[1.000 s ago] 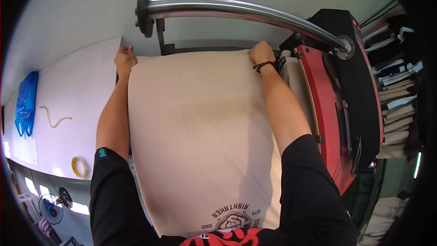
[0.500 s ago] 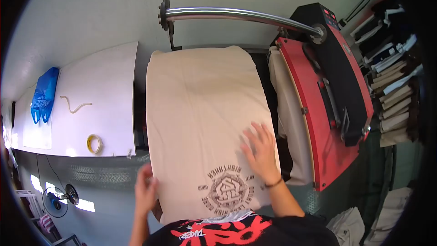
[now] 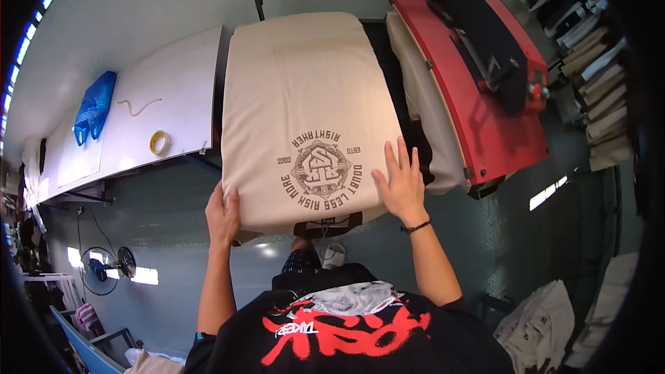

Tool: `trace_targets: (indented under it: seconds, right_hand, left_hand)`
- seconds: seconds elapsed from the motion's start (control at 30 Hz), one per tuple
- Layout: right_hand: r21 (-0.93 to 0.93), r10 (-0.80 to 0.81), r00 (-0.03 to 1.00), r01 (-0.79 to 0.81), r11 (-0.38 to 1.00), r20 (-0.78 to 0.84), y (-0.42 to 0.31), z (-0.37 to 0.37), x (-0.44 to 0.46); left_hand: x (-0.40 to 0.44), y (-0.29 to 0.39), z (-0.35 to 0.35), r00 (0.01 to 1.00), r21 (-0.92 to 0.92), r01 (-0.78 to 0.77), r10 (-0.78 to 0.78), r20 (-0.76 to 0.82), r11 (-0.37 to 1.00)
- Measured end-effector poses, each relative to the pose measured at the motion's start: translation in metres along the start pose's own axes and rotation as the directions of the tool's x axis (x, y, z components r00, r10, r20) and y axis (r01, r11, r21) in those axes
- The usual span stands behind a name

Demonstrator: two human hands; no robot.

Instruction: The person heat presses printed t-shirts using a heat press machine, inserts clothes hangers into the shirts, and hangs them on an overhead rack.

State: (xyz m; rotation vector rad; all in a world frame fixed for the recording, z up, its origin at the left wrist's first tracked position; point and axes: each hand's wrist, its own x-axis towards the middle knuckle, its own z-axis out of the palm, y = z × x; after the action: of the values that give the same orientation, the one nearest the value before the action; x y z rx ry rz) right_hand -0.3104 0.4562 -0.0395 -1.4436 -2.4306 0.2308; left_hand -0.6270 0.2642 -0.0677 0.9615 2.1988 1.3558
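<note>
A beige T-shirt [image 3: 305, 97] lies spread over the flat platen, a dark round emblem with lettering [image 3: 321, 170] printed near its front end. Its collar and a dark neck label [image 3: 327, 221] hang at the near edge. My left hand [image 3: 223, 216] is at the front left corner of the shirt, thumb apart from the fingers, whose tips are partly hidden along the side. Palm down with fingers spread, my right hand [image 3: 403, 185] rests on the shirt's right edge, beside the print.
A red heat press head [image 3: 478, 83] is swung to the right, above another beige cloth [image 3: 443, 149]. On the white table [image 3: 180, 83] at left are a tape roll [image 3: 159, 142] and a blue plastic bag [image 3: 95, 107]. A fan [image 3: 126, 262] stands lower left; clothes [image 3: 603, 107] hang at right.
The view has tilted down and back, showing the collar edge, my feet and more floor. My left hand has come onto the shirt's front corner; my right hand now lies at its right edge.
</note>
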Motion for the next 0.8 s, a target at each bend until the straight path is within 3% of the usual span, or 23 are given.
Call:
trace_targets:
  seconds: [0.13,0.3,0.4,0.47,0.53,0.6,0.7,0.77,0.8]
  right_hand:
    - [-0.057,0.021,1.0,-0.021,0.998,0.006,0.003,-0.001,-0.011]
    - [-0.071,0.03,1.0,-0.03,0.997,0.006,0.007,0.0,-0.019]
    - [-0.082,0.058,0.998,-0.058,0.995,0.002,0.0,-0.006,-0.015]
    - [0.198,0.113,0.994,-0.111,0.974,0.002,0.002,-0.007,-0.005]
    - [0.235,0.166,0.986,-0.163,0.958,0.01,0.004,-0.005,0.02]
    - [0.196,0.094,0.992,-0.075,0.978,-0.089,0.005,0.003,0.052]
    - [0.163,0.093,0.991,-0.076,0.984,-0.097,0.0,0.005,0.123]
    - [0.117,0.074,0.983,-0.054,0.992,-0.169,-0.004,0.007,0.183]
    - [0.091,0.053,0.978,-0.035,0.995,-0.201,-0.003,0.013,0.218]
  left_hand:
    - [-0.013,0.012,-0.005,0.99,0.112,-0.116,0.124,-0.066,0.987]
    - [-0.022,-0.004,-0.001,0.987,0.141,-0.116,0.13,-0.091,0.983]
    - [-0.023,0.004,-0.007,1.0,0.091,-0.029,0.029,0.002,0.995]
    - [-0.019,-0.001,-0.006,0.988,-0.123,0.131,-0.12,0.094,0.984]
    - [0.004,-0.047,-0.004,0.989,-0.009,-0.138,0.139,0.045,0.99]
    - [0.026,-0.015,-0.005,0.996,-0.285,0.043,-0.02,0.086,0.957]
    - [0.098,0.001,-0.007,0.993,-0.213,0.06,-0.037,0.111,0.975]
    - [0.162,0.006,0.006,0.998,-0.069,-0.031,0.034,0.056,0.997]
    - [0.205,0.004,0.018,0.996,-0.156,-0.061,0.071,0.059,0.986]
